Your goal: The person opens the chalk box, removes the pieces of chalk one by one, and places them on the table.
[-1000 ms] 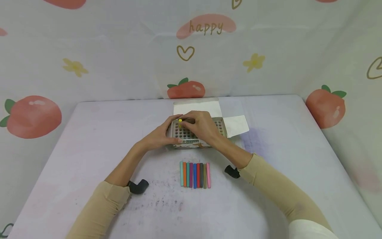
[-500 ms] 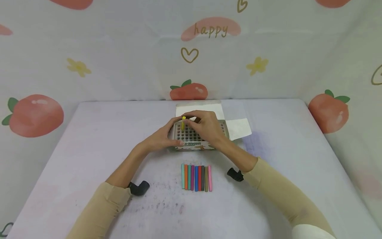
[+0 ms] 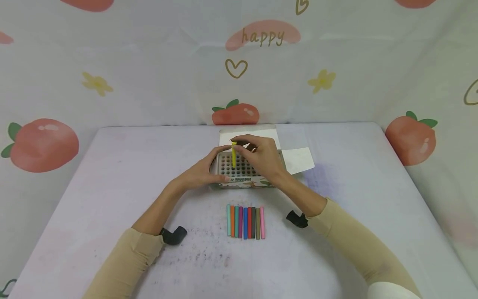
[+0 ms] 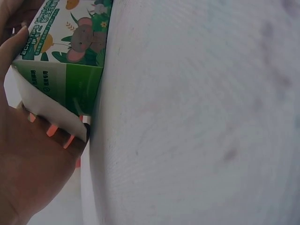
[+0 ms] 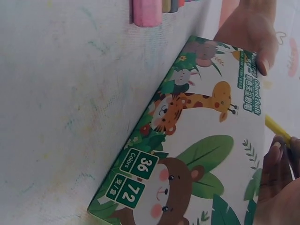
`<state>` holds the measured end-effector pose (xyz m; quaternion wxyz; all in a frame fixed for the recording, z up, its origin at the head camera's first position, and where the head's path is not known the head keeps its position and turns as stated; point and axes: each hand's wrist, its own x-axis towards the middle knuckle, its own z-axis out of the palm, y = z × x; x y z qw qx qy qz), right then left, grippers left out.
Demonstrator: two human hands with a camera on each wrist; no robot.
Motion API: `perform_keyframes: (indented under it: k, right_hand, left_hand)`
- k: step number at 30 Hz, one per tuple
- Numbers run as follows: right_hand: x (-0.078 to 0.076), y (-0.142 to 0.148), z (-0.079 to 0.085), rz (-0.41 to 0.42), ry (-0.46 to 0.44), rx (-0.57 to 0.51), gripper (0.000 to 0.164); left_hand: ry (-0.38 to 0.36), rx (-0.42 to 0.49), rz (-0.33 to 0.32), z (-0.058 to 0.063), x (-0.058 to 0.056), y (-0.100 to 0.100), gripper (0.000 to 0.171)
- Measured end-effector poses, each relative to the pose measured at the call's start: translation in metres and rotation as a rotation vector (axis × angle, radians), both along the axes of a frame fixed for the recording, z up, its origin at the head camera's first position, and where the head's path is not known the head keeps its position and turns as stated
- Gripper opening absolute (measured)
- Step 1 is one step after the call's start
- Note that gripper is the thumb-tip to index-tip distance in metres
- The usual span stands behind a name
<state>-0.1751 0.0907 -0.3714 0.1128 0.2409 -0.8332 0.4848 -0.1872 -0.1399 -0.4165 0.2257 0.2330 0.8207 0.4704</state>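
My left hand (image 3: 199,172) grips the left end of a chalk box (image 3: 257,182), with its thumb on the front side. In the left wrist view, the fingers lie beneath the box's white end flap (image 4: 51,108). Over the holed tray (image 3: 225,170), my right hand (image 3: 263,158) pinches a yellow chalk stick (image 3: 234,155) by its upper part. The stick stands nearly upright; whether its lower end is clear of the holes I cannot tell. In the right wrist view, part of the yellow chalk shows behind the box's printed front (image 5: 187,136).
A row of coloured chalk sticks (image 3: 245,223) lies side by side in front of the box. The lid (image 3: 248,131) is folded back and a side flap (image 3: 298,160) sticks out to the right. Black wrist pieces (image 3: 174,235) hang near both cuffs.
The yellow chalk has risen from the tray, so much more of its length shows, and it has shifted slightly right. My right hand has moved up with it. My left hand stays on the box.
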Motion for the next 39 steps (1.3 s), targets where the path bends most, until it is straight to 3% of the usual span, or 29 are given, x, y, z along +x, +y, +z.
perform_keyframes:
  k: [18, 39]
  right_hand:
    - [0.020, 0.028, 0.003, -0.005, -0.201, -0.106, 0.023]
    - [0.058, 0.067, 0.000, -0.027, -0.396, -0.109, 0.025]
  left_hand:
    - [-0.003, 0.036, -0.005, 0.000, -0.001, 0.001, 0.092]
    - [0.147, -0.035, -0.004, 0.001, -0.001, -0.001, 0.094]
